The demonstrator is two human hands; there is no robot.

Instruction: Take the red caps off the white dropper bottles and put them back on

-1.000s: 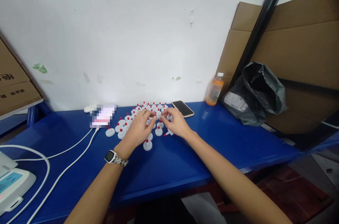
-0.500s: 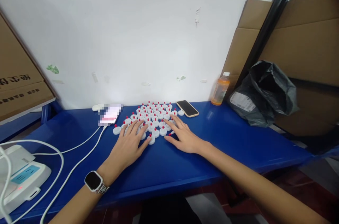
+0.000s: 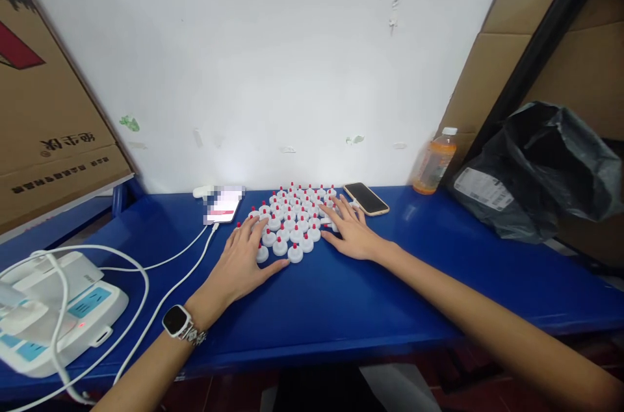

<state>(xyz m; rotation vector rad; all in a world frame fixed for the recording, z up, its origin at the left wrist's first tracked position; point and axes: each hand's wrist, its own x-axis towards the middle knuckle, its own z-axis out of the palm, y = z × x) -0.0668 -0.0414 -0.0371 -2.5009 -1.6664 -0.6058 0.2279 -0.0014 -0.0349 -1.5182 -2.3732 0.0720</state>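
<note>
Many white caps with red tips [image 3: 289,225] stand close together on the blue table [image 3: 322,308], near the wall. At the left edge of this cluster lies my left hand [image 3: 246,256], fingers spread over some caps and its thumb reaching to the front cap [image 3: 295,253]. My right hand [image 3: 351,230] rests along the right edge, fingers apart and laid over caps there. Part of a white piece shows under its fingers, too covered to make out. Neither hand grips anything. A watch [image 3: 176,321] is on my left wrist.
A lit phone [image 3: 227,207] with a white cable lies behind left, and a dark phone [image 3: 366,198] behind right. An orange drink bottle [image 3: 435,162] and a grey plastic bag [image 3: 531,171] stand right. A white power strip [image 3: 92,314] with looping cables sits front left, beside a cardboard box [image 3: 63,126].
The view has shifted, so everything sits further right or at a new angle. My left hand has drawn to the cluster's left edge, uncovering front caps. Both hands stay spread at the caps.
</note>
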